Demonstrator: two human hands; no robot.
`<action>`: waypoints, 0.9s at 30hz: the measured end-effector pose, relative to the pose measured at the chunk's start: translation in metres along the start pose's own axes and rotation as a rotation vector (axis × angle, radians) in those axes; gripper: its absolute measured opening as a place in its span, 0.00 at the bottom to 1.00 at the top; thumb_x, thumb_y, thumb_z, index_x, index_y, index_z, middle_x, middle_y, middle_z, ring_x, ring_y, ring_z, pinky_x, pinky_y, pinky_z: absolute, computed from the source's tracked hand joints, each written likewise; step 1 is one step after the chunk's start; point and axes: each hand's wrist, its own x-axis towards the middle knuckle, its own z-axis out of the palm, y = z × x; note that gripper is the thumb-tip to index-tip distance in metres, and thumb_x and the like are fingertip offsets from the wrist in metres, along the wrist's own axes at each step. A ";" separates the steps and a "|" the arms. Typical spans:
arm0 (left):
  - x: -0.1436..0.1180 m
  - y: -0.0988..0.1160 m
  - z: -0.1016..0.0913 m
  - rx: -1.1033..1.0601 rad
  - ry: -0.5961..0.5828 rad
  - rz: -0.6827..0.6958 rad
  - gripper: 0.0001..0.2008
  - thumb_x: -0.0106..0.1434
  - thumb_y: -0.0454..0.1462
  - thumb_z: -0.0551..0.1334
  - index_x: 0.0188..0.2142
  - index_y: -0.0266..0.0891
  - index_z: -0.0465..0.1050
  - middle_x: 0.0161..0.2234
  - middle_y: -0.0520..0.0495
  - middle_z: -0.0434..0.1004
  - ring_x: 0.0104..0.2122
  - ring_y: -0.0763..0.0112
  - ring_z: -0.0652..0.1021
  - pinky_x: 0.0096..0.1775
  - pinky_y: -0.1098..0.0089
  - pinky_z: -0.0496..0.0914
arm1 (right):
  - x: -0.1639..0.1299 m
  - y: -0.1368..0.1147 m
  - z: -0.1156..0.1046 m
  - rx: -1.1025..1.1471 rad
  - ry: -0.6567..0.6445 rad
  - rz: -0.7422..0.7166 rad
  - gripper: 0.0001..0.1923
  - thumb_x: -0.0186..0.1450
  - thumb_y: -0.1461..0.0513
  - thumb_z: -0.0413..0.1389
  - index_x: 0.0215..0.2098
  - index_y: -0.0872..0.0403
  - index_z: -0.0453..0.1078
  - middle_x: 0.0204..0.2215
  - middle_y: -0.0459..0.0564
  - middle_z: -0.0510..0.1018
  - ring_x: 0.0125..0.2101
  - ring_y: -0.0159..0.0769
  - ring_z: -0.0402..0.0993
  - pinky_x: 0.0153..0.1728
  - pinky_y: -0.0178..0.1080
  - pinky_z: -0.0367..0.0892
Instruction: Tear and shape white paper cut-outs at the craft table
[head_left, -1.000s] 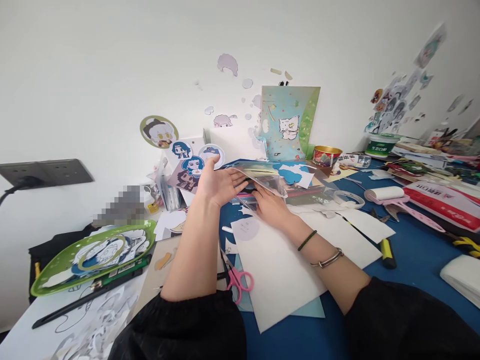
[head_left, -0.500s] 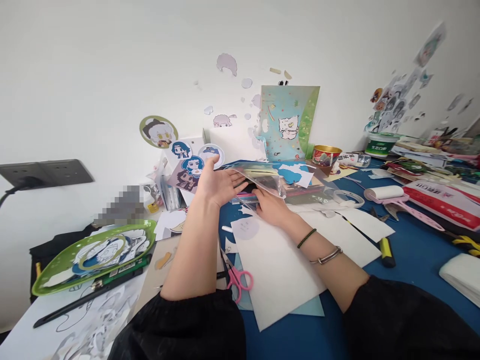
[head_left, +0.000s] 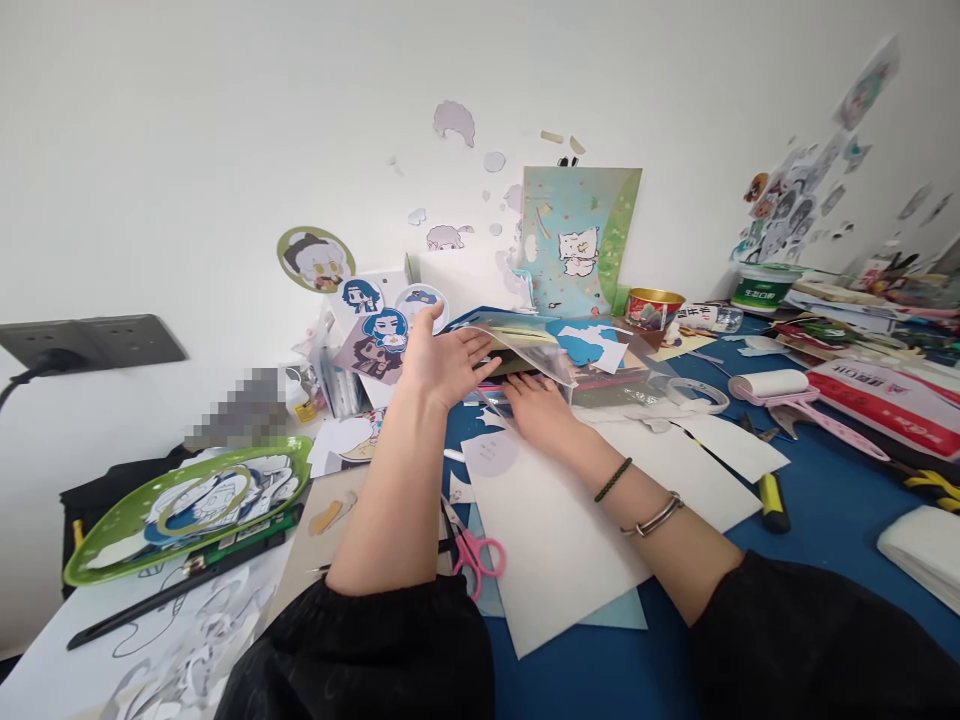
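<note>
Mid-frame: left hand [head_left: 442, 365] fingers spread, lifting clear plastic sleeve [head_left: 525, 350]; right hand [head_left: 536, 410] under it, grip hidden, cannot tell; looks like digging through stack; next needs pinch.

Blue table [head_left: 832, 520] carries white sheets [head_left: 555, 530], pink scissors [head_left: 474, 552], lint roller [head_left: 780, 392], yellow cutter [head_left: 772, 500], green tray [head_left: 187, 510].
</note>
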 end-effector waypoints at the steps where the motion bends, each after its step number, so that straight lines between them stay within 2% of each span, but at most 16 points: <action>1: 0.000 -0.001 0.001 -0.005 -0.003 0.006 0.36 0.58 0.51 0.51 0.59 0.28 0.59 0.61 0.32 0.60 0.62 0.54 0.59 0.57 0.60 0.59 | 0.000 -0.003 0.000 -0.013 -0.032 0.018 0.24 0.67 0.69 0.40 0.61 0.65 0.56 0.63 0.63 0.58 0.63 0.47 0.49 0.60 0.51 0.46; 4: 0.000 -0.004 0.005 -0.037 -0.035 0.016 0.35 0.58 0.51 0.52 0.58 0.30 0.60 0.62 0.34 0.58 0.63 0.56 0.57 0.58 0.59 0.58 | 0.000 -0.008 -0.001 -0.037 -0.135 0.061 0.27 0.67 0.70 0.38 0.64 0.66 0.50 0.65 0.62 0.51 0.65 0.50 0.45 0.59 0.55 0.46; 7: 0.000 -0.006 0.008 -0.069 -0.079 0.014 0.32 0.58 0.52 0.51 0.55 0.33 0.62 0.62 0.37 0.59 0.64 0.57 0.56 0.59 0.59 0.56 | -0.002 -0.009 -0.005 -0.047 -0.208 0.065 0.29 0.67 0.69 0.38 0.66 0.64 0.46 0.67 0.58 0.46 0.66 0.47 0.41 0.60 0.55 0.47; 12: 0.001 -0.006 0.007 -0.094 -0.101 0.014 0.31 0.60 0.53 0.48 0.53 0.33 0.63 0.62 0.37 0.59 0.64 0.58 0.54 0.59 0.57 0.56 | -0.004 -0.006 -0.010 -0.045 -0.246 0.063 0.29 0.66 0.69 0.39 0.66 0.62 0.46 0.67 0.56 0.43 0.66 0.45 0.39 0.60 0.54 0.47; 15: 0.003 -0.004 0.002 -0.106 -0.116 0.012 0.34 0.58 0.55 0.49 0.54 0.31 0.63 0.61 0.35 0.61 0.63 0.56 0.57 0.59 0.57 0.56 | -0.003 -0.008 -0.009 -0.030 -0.184 0.065 0.29 0.66 0.68 0.40 0.66 0.63 0.47 0.66 0.59 0.48 0.65 0.46 0.43 0.60 0.53 0.47; 19: 0.007 -0.001 -0.006 -0.078 -0.128 0.021 0.37 0.56 0.56 0.51 0.54 0.30 0.64 0.57 0.33 0.67 0.62 0.52 0.60 0.59 0.57 0.57 | -0.002 -0.011 -0.010 -0.004 -0.040 0.075 0.33 0.64 0.67 0.45 0.66 0.64 0.42 0.62 0.65 0.59 0.62 0.45 0.54 0.57 0.48 0.51; 21: 0.008 -0.001 -0.008 -0.045 -0.127 0.018 0.37 0.56 0.57 0.50 0.54 0.30 0.65 0.56 0.32 0.68 0.62 0.51 0.60 0.59 0.57 0.57 | 0.000 -0.011 -0.010 0.008 0.001 0.086 0.34 0.64 0.66 0.47 0.66 0.63 0.43 0.58 0.65 0.65 0.59 0.45 0.60 0.55 0.47 0.54; 24: 0.007 0.000 -0.008 -0.009 -0.121 0.013 0.38 0.56 0.57 0.49 0.55 0.29 0.65 0.57 0.32 0.67 0.61 0.52 0.61 0.59 0.58 0.57 | 0.004 -0.010 -0.009 0.024 0.060 0.133 0.34 0.63 0.65 0.48 0.65 0.66 0.45 0.51 0.67 0.72 0.52 0.46 0.68 0.51 0.45 0.58; 27: 0.005 0.001 -0.007 0.011 -0.110 0.014 0.39 0.56 0.56 0.48 0.56 0.28 0.63 0.58 0.32 0.66 0.61 0.52 0.62 0.59 0.58 0.57 | 0.007 -0.006 -0.008 0.038 0.101 0.176 0.38 0.62 0.65 0.50 0.66 0.67 0.40 0.45 0.65 0.77 0.46 0.45 0.73 0.48 0.42 0.61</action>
